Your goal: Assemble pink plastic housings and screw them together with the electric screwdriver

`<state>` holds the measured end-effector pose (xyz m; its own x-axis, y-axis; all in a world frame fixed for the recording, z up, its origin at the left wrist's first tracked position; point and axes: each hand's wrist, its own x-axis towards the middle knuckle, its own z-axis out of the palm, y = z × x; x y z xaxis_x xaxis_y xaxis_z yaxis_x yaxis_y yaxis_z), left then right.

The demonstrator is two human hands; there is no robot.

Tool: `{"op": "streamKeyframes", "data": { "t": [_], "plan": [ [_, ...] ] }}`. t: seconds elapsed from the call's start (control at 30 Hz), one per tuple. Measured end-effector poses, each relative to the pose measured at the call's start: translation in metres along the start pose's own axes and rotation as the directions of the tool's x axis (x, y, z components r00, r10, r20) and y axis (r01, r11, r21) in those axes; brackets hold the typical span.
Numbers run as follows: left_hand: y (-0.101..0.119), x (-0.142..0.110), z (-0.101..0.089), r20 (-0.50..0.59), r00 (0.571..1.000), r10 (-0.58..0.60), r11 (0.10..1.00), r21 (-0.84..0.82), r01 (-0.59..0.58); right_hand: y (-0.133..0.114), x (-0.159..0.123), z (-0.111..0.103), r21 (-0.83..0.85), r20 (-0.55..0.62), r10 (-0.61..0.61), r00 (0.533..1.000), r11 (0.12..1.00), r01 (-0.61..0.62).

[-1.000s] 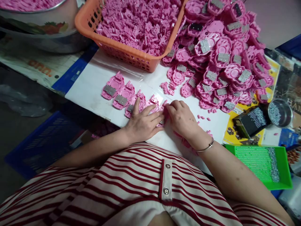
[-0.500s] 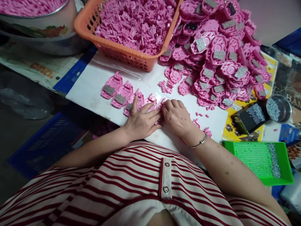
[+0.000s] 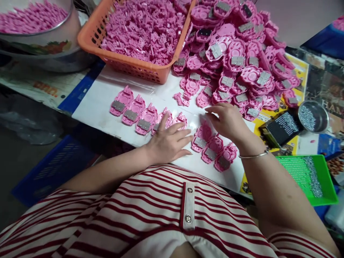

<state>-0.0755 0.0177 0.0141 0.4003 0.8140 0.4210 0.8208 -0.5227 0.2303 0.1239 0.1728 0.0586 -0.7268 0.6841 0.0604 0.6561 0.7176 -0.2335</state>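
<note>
A row of pink plastic shells with grey metal plates lies on a white sheet. My left hand rests flat on the sheet, fingers spread, touching the right end of that row. My right hand hovers with fingers loosely curled above three more pink shells lined up near the sheet's front edge. I cannot make out anything in its fingers. A small cluster of pink bits lies just beyond the hands.
An orange basket full of small pink parts stands at the back. A big heap of pink shells lies to its right. A metal bowl of screws, a black block and a green tray sit right.
My right hand has lifted off the shell beside my left hand and moved right and away, uncovering three shells. My left hand stayed flat on the row. The view shifted slightly.
</note>
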Motion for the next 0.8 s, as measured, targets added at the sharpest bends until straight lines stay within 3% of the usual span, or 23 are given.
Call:
{"op": "streamKeyframes", "data": {
  "t": [0.1,0.27,0.47,0.6,0.8],
  "plan": [
    [0.01,0.014,0.009,0.051,0.995,0.089,0.996,0.002,-0.089,-0.018,0.027,0.018,-0.005,-0.016,-0.079,0.997,0.997,0.078],
    [0.012,0.015,0.012,0.009,0.997,0.083,0.995,0.049,-0.083,-0.033,0.058,0.039,-0.145,-0.001,-0.146,0.989,0.979,0.144],
    [0.006,0.0,0.005,0.015,0.998,0.056,0.997,0.05,-0.057,-0.023,0.047,0.038,-0.108,0.005,-0.111,0.994,0.988,0.111],
    [0.009,-0.003,0.004,0.037,0.998,0.044,0.997,0.067,-0.046,-0.03,0.045,0.037,-0.14,0.074,-0.12,0.99,0.982,0.13],
    [0.013,-0.001,0.006,0.026,0.999,0.034,0.997,0.075,-0.036,-0.036,0.051,0.037,-0.199,0.067,-0.078,0.995,0.976,0.09]
  ]
}}
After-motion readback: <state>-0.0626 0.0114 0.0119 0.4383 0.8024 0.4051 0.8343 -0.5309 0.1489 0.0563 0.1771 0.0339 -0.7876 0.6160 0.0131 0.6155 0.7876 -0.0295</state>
